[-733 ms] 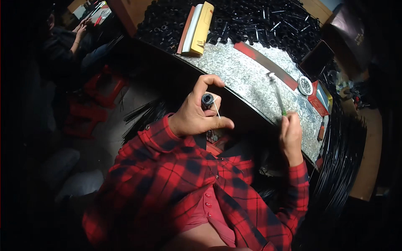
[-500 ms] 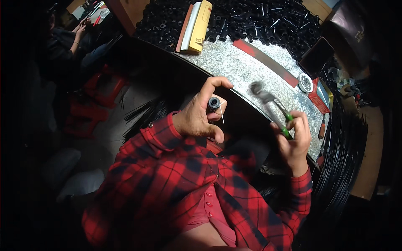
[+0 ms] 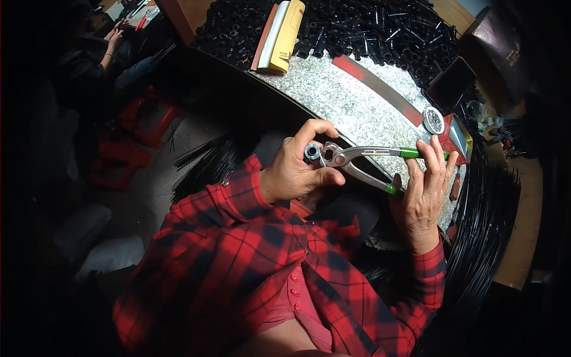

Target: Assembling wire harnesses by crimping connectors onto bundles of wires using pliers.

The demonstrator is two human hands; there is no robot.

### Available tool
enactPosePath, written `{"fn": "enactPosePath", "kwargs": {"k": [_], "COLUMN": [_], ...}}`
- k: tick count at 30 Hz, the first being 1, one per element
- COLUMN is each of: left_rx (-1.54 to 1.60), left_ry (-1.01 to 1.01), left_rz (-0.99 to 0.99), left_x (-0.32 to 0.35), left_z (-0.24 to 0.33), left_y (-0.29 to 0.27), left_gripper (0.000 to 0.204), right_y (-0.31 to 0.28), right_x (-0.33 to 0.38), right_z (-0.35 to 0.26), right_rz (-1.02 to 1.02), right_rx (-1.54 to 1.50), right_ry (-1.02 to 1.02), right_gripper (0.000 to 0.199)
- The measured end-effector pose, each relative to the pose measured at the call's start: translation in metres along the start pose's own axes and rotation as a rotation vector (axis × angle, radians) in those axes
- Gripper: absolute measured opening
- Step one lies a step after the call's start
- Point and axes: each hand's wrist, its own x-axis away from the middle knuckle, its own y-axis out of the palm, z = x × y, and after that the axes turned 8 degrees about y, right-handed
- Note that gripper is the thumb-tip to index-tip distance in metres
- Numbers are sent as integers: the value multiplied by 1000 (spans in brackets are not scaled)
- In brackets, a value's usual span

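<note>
My left hand holds a short black tubular part with its round, pale-rimmed end toward me. Its thumb and index finger reach out past the part. In my right hand are metal pliers with green grips, fingers on the upper handle and the lower grip by the thumb side. The handles stand spread apart. The pliers' head lies between my left thumb and index finger, close beside the tube. Whether the jaws touch it or grip something is too small to tell.
Black tubular parts heap along the table's far side. On the speckled tabletop lie a rolled yellow booklet, a red-grey strip, a white round dish and a red box. Black rods bundle at right; red stools stand left, near another person.
The pliers have swung left and down from above the table to the tube in my left hand. Their handles are now wide apart. My left hand has shifted slightly right.
</note>
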Motion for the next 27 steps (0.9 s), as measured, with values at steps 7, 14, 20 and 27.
{"fn": "enactPosePath", "kwargs": {"k": [7, 14, 20, 27], "left_rx": [-118, -101, -135, -18], "left_ry": [10, -47, -124, -87], "left_rz": [30, 5, -45, 10], "left_x": [-4, 1, 1, 5], "left_z": [0, -1, -3, 0], "left_y": [1, -5, -19, -7], "left_gripper": [54, 54, 63, 64], "right_y": [-4, -10, -7, 3], "right_x": [12, 30, 21, 21], "right_z": [-7, -8, -13, -23], "right_rz": [163, -30, -131, -162], "right_rx": [3, -34, -115, -237], "right_ry": [3, 2, 93, 140], "right_gripper": [26, 29, 34, 54]}}
